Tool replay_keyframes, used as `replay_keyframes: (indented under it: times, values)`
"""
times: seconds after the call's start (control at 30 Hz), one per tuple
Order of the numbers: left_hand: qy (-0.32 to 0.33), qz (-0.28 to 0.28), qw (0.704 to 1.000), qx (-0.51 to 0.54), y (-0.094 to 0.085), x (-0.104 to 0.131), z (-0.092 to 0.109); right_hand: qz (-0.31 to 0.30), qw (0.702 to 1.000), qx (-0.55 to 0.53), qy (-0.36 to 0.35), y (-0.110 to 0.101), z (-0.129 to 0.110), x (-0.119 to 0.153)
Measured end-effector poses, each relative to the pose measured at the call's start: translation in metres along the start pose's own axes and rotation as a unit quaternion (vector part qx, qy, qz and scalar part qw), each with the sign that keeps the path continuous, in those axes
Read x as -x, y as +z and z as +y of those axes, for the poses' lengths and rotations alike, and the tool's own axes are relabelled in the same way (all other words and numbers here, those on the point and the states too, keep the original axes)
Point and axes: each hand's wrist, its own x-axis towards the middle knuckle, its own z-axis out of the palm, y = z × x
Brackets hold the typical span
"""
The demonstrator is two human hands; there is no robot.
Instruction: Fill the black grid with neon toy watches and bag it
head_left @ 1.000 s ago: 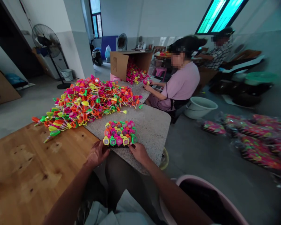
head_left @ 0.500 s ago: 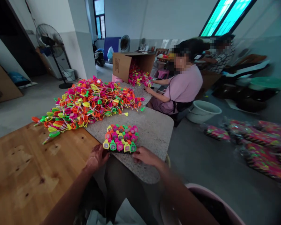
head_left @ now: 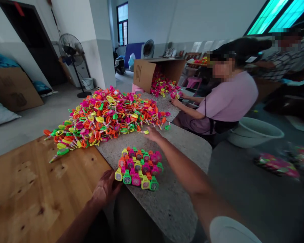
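Several rows of bright toy watches (head_left: 136,166) are packed side by side in a block, facing me, on the grey stone-look tabletop (head_left: 174,197). At the block's near left corner, my left hand (head_left: 106,189) has its fingers curled against the edge, partly hidden. My right hand (head_left: 154,134) is stretched out past the block to the front edge of a large heap of loose toy watches (head_left: 108,116). Its fingertips are at a yellow toy watch (head_left: 143,132) lying there; whether they grip it is not clear.
A wooden tabletop (head_left: 17,189) adjoins on the left. Across the table a co-worker in a pink top (head_left: 228,96) handles watches beside a tipped cardboard box (head_left: 145,75). A pale tub (head_left: 255,133) and wrapped packs (head_left: 276,164) stand on the right. A fan (head_left: 71,50) stands behind.
My right hand has left the block's right corner and reached forward to the heap. My left hand stays at the left corner. The view has swung left.
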Motion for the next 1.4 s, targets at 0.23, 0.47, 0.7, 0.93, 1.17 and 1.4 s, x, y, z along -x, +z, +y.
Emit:
replay_keyframes:
  times: [0.23, 0.47, 0.7, 0.93, 1.17, 1.4]
  values:
    - [0.001, -0.004, 1.0, 0.003, -0.001, -0.001, 0.002, -0.189, 0.982, -0.022, -0.009, -0.007, 0.002, -0.019]
    - [0.003, 0.003, 1.0, -0.006, -0.004, -0.004, 0.004, -0.054, 0.972, 0.096, -0.208, 0.017, 0.012, -0.012]
    - [-0.005, -0.006, 1.0, 0.009, -0.001, -0.001, 0.0, -0.045, 0.977, 0.149, -0.147, 0.022, 0.049, 0.025]
    - [0.002, 0.004, 1.0, 0.01, -0.002, -0.003, -0.001, 0.056, 0.992, 0.105, -0.035, 0.022, 0.092, 0.117]
    - [-0.001, 0.002, 1.0, -0.021, 0.001, 0.001, -0.006, 0.136, 0.987, -0.06, 0.056, 0.025, 0.101, 0.206]
    - [-0.002, -0.017, 0.999, -0.03, 0.0, 0.004, -0.008, 0.085, 0.969, -0.215, 0.089, 0.026, 0.082, 0.253]
